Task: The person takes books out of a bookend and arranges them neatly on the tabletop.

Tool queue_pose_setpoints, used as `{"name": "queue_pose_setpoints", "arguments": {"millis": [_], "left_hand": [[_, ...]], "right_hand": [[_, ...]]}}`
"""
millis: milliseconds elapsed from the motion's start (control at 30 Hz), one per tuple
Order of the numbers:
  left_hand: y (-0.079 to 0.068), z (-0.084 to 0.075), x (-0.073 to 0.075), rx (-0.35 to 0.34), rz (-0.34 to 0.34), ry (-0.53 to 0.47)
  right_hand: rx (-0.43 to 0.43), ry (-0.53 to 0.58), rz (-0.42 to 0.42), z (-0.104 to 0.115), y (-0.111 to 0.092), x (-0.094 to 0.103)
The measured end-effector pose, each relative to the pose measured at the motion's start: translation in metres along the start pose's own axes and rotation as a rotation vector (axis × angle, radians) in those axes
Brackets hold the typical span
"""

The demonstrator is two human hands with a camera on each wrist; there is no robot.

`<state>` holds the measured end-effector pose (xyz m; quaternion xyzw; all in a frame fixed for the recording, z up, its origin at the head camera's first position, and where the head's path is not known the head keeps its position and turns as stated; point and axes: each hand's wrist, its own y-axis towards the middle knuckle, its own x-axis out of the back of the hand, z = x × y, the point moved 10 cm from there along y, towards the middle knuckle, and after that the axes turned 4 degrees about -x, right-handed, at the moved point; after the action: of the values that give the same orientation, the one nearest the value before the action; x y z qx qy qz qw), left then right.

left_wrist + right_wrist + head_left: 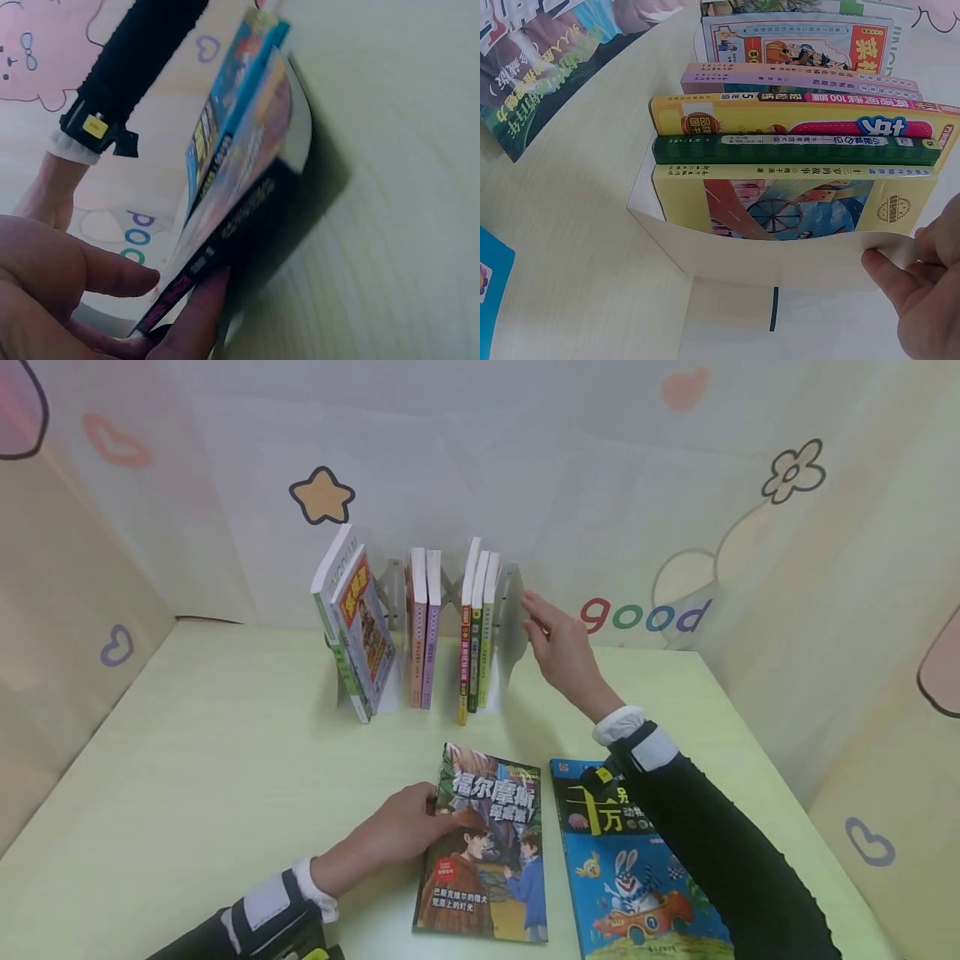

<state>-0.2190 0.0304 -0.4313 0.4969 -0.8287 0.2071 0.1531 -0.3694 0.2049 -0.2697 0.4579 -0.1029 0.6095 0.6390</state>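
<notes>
My left hand (393,831) grips a comic-style book (487,877) by its left edge, thumb on the cover. The left wrist view shows the spine (225,240) between thumb and fingers, with the book tilted up from the table. Farther back, my right hand (566,656) pinches the upper edge of the right end plate (514,618) of a white book rack. Its thumb and fingers (900,285) lie on either side of that edge. Beside the plate stand upright yellow, green and red-yellow books (795,150). A blue book (645,877) with a rabbit cover lies below my right forearm, which partly covers it.
Two pink and purple books (422,635) stand in the rack's middle section. At its left end, white and green books (348,627) lean left. A patterned curtain (480,460) hangs behind the light table (210,760) and along both sides.
</notes>
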Motion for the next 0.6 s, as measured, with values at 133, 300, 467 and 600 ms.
{"name": "queue_pose_setpoints", "arguments": {"millis": [133, 300, 467, 600], "left_hand": [[0.0025, 0.0074, 0.0051, 0.016, -0.018, 0.087], [0.0041, 0.0090, 0.0071, 0.026, -0.030, 0.140], [0.0045, 0.0062, 0.0086, 0.022, -0.054, 0.203], [0.0050, 0.0064, 0.0093, 0.032, -0.061, 0.219]], "right_hand": [[0.002, -0.001, -0.004, -0.0018, 0.0003, -0.0001], [0.007, -0.009, -0.008, -0.0020, 0.0010, -0.0003], [0.005, -0.008, -0.009, -0.0011, 0.0002, 0.0002], [0.001, -0.010, -0.008, -0.0006, -0.0006, 0.0008]]}}
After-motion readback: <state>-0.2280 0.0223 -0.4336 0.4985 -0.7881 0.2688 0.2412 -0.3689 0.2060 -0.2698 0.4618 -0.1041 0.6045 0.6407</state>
